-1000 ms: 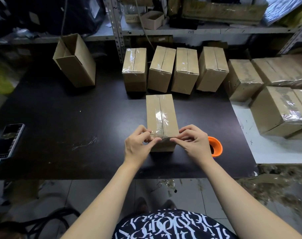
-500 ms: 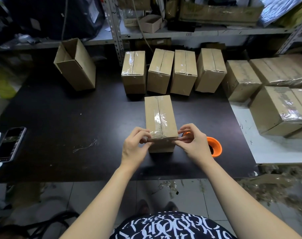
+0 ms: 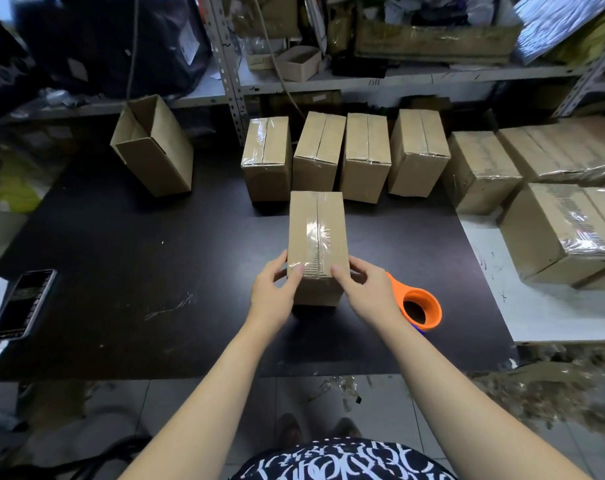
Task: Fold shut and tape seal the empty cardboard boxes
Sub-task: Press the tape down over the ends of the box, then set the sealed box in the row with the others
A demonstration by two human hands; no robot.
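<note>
One taped box [image 3: 316, 237] at centre of black table [image 3: 138, 244]. Left hand [image 3: 273, 292] and right hand [image 3: 363, 292] both grip its near end, fingers curled round the sides. Behind: four sealed boxes [image 3: 365, 154] in a row, one open box [image 3: 155, 147] (back left). One orange tape dispenser [image 3: 420, 308] beside right hand.

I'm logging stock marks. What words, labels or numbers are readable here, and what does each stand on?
"1316", handwritten on the shelf edge; digits uncertain.
On the phone screen: too blurred to read.
On the white label of the black bag: too small to read.
On the taped box: no readable print.
</note>
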